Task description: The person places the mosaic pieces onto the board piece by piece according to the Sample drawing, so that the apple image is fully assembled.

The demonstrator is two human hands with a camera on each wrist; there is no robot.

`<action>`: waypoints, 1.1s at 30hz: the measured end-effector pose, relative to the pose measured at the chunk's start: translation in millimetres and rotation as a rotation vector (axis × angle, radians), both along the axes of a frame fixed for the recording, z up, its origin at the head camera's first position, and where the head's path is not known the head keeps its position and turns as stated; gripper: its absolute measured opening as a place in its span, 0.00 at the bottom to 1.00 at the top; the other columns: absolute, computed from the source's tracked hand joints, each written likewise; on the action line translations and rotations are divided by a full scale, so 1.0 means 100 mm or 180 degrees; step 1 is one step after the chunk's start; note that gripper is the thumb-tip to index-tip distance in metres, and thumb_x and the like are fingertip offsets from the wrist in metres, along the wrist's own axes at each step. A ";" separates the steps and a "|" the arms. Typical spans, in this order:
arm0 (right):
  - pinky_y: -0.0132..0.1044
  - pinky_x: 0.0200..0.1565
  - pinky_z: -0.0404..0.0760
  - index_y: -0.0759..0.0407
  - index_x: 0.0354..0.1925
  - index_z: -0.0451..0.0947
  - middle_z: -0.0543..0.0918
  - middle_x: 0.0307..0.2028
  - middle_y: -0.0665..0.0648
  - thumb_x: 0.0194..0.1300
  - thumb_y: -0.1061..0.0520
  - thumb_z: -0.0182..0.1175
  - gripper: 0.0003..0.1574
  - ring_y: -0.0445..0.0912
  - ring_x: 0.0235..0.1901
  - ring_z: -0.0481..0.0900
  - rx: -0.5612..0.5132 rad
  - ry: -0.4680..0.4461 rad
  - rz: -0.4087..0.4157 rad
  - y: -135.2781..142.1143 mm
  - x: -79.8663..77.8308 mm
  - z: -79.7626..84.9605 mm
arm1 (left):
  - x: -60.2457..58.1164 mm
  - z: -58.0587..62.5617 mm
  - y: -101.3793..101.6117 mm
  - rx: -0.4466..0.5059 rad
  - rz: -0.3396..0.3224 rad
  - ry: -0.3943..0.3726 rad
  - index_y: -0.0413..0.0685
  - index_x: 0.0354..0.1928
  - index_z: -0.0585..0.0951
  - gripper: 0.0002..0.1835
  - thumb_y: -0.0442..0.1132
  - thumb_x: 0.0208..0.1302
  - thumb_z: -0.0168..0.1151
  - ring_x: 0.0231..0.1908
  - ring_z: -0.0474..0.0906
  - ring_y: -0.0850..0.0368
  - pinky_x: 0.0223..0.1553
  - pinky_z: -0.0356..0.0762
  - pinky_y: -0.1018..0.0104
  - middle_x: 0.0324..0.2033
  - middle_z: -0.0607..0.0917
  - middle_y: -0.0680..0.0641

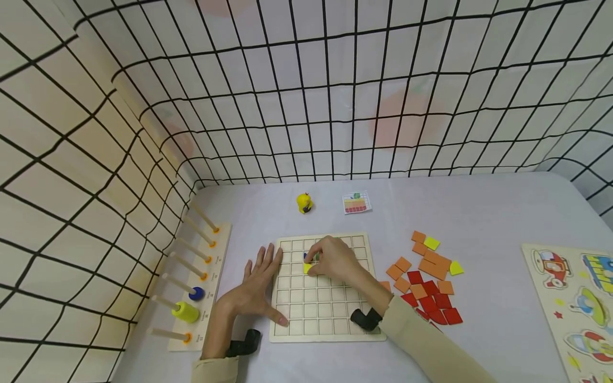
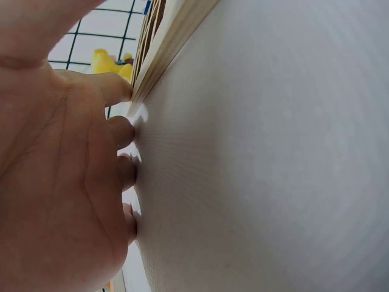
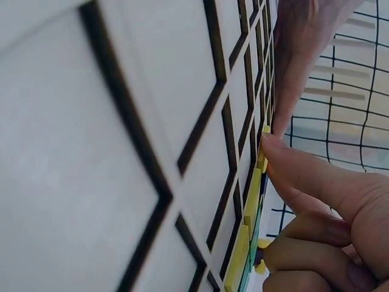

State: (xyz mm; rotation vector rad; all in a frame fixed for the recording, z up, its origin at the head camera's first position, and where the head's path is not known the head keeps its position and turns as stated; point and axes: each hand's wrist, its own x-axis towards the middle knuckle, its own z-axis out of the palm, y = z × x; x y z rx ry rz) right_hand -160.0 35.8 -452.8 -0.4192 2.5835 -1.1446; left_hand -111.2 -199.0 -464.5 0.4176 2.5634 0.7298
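A pale wooden grid board (image 1: 330,327) lies flat on the white table, seen from above in the head view. My right hand (image 1: 335,261) is over its upper middle, thumb and index finger pinching a small yellow tile (image 1: 307,268) at a grid cell. More yellow and green tiles (image 3: 250,207) sit in the cells beside it in the right wrist view, partly hidden by that hand in the head view. Spread along the board's left edge is my left hand (image 1: 256,290), its fingers straight and its thumb over the lower left cells.
Loose orange tiles (image 1: 435,265) and red tiles (image 1: 442,301) lie right of the board. Behind it are a yellow toy figure (image 1: 304,202) and a printed card (image 1: 356,202). A peg rack (image 1: 217,274) stands left, a picture puzzle (image 1: 541,298) far right. Black netting encloses the table.
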 end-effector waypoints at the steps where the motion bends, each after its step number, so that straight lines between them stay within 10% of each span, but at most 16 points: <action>1: 0.32 0.27 0.69 0.52 0.31 0.91 0.84 0.27 0.48 0.49 0.60 0.82 0.10 0.42 0.27 0.75 0.0013 0.0004 -0.0011 0.00 0.00 0.00 | 0.00 0.01 0.00 0.0003 -0.0005 -0.0001 0.49 0.84 0.38 0.85 0.59 0.31 0.90 0.82 0.20 0.38 0.78 0.22 0.30 0.82 0.28 0.40; 16: 0.29 0.22 0.60 0.53 0.35 0.91 0.74 0.18 0.47 0.55 0.55 0.79 0.09 0.40 0.19 0.67 0.0095 0.0183 -0.0016 0.17 0.06 0.07 | 0.01 0.00 0.01 0.0021 -0.0003 -0.0026 0.49 0.84 0.37 0.85 0.58 0.31 0.90 0.82 0.19 0.39 0.78 0.21 0.31 0.82 0.28 0.41; 33: 0.32 0.20 0.61 0.64 0.53 0.85 0.65 0.19 0.51 0.66 0.52 0.69 0.22 0.45 0.20 0.64 0.0186 -0.0010 -0.0742 1.86 0.00 0.26 | 0.02 0.01 0.01 0.0021 0.0073 -0.0020 0.50 0.84 0.38 0.86 0.57 0.29 0.91 0.82 0.20 0.39 0.79 0.21 0.32 0.82 0.28 0.41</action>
